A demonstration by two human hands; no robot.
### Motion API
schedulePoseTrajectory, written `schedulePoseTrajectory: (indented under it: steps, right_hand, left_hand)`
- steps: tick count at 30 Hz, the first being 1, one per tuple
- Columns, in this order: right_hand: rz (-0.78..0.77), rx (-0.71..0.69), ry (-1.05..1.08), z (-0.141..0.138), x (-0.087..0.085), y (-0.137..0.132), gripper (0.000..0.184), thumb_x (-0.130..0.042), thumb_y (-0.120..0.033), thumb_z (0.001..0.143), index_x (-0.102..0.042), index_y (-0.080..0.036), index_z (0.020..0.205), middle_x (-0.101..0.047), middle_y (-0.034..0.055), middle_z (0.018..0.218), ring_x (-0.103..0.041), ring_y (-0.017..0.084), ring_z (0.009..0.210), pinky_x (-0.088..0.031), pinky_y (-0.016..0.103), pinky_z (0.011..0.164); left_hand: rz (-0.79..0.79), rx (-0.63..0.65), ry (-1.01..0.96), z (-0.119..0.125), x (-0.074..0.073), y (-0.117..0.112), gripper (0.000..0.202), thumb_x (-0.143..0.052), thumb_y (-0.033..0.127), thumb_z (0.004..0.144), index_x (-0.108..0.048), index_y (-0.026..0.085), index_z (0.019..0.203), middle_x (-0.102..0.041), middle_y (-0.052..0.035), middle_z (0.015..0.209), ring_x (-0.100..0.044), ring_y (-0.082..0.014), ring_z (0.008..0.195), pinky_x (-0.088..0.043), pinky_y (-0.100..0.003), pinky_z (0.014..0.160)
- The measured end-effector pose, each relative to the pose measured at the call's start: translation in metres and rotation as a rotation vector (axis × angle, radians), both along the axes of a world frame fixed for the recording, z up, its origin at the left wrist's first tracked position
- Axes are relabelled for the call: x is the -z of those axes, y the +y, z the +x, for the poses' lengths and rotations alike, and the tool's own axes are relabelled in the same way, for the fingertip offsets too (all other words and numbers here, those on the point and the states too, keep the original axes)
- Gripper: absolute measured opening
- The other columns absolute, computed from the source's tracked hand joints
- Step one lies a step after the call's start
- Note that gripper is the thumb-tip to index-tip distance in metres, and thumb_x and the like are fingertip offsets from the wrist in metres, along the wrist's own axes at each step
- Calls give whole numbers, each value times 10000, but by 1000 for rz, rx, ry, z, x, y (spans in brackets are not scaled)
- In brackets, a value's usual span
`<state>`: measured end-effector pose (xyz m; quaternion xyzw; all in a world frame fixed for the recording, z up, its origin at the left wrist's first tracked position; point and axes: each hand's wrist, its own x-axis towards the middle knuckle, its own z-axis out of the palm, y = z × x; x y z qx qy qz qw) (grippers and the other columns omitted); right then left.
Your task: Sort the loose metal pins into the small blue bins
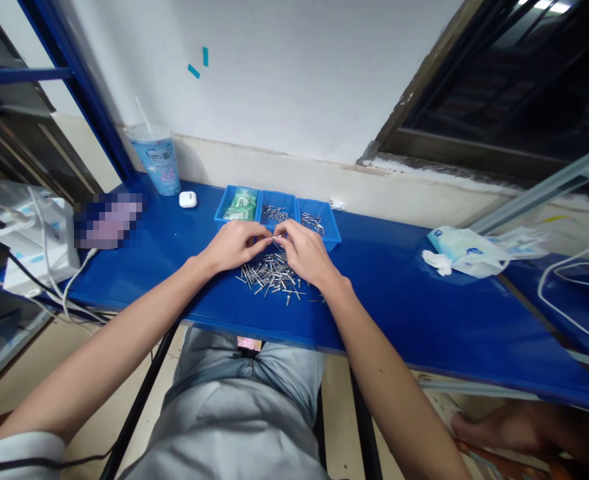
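Observation:
Over a blue table (384,293), my left hand (235,244) and my right hand (301,248) meet fingertip to fingertip. Both are closed in a pinch on one small silver blind rivet (276,237), which shows between them. Just below my fingers lies a loose pile of similar blind rivets (271,275), partly covered by my right hand. Behind my hands is a blue three-part bin (335,235). Its left compartment holds green-and-clear plastic packets (241,204); metal rivets (275,213) lie in the middle one, and more rivets (313,221) in the right one.
A blue patterned cup (159,163) with a straw and a white earphone case (188,199) stand at the back left. White power strips with cables (44,247) crowd the left end. Toward the right lies a tissue pack (467,252). Another person's foot (474,427) shows below.

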<state>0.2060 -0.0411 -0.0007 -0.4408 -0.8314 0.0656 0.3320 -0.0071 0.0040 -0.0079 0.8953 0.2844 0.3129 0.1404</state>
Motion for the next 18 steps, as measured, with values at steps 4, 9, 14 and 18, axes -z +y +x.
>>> schedulePoseTrajectory:
  steps: [4, 9, 14, 18]
  right_hand:
    - [1, 18, 3, 1, 1, 1, 142, -452, -260, 1050, -581, -226, 1003, -698, 76, 1046, -646, 230, 943, -452, 345, 806]
    - [11, 104, -19, 1, 3, 3, 200, -434, -304, 1069, -587, -227, 968, -699, 65, 994, -633, 224, 886, -422, 335, 769]
    - [30, 143, -10, 1, 3, 4, 187, -440, -302, 1064, -592, -227, 985, -705, 68, 1007, -638, 227, 895, -412, 331, 754]
    - [62, 144, 34, 3, 3, 5, 134, -464, -246, 1040, -590, -228, 1002, -706, 67, 1021, -646, 223, 919, -423, 332, 772]
  left_hand:
    - [42, -8, -26, 1, -1, -1, 313, -534, 395, 1038, -767, 195, 977, -705, -38, 808, -594, -157, 683, -422, -289, 665]
    - [88, -39, -73, 1, -2, -1, 267, -591, 376, 1023, -774, 194, 954, -691, -26, 795, -579, -144, 668, -419, -290, 674]
    - [122, -77, -110, 0, -2, -1, 230, -621, 354, 1006, -778, 191, 965, -699, -23, 792, -576, -139, 661, -423, -284, 674]
    - [116, -106, -141, 0, -3, -1, 227, -623, 345, 998, -779, 184, 959, -722, -31, 812, -580, -135, 651, -435, -283, 666]
